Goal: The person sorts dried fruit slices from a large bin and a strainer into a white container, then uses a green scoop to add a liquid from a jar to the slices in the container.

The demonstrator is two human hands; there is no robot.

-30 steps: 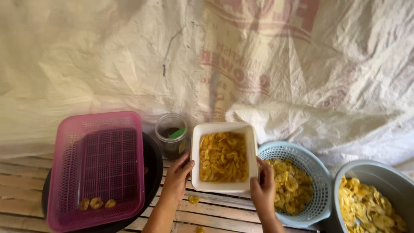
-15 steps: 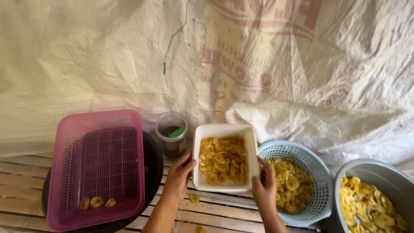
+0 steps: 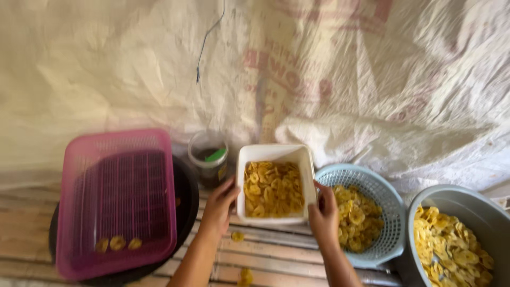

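A white rectangular tub [image 3: 274, 153] filled with yellow banana chips [image 3: 273, 188] is held between both my hands over a slatted wooden floor. My left hand [image 3: 220, 204] grips its left side and my right hand [image 3: 322, 212] grips its right front corner. To the right sits a light blue perforated basket [image 3: 386, 212] with more chips. Left of the tub stands a clear jar [image 3: 208, 158] with dark contents and a green piece inside.
A pink slotted basket [image 3: 114, 199] with three chips rests on a black round pan [image 3: 186, 196] at left. A grey basin [image 3: 467, 207] of chips is at far right. Loose chips [image 3: 238, 236] lie on the slats. White woven sacking [image 3: 319, 69] hangs behind.
The chips have shifted inside the white tub, which has been jostled between my hands. The view has tilted slightly, so everything sits a little higher in frame.
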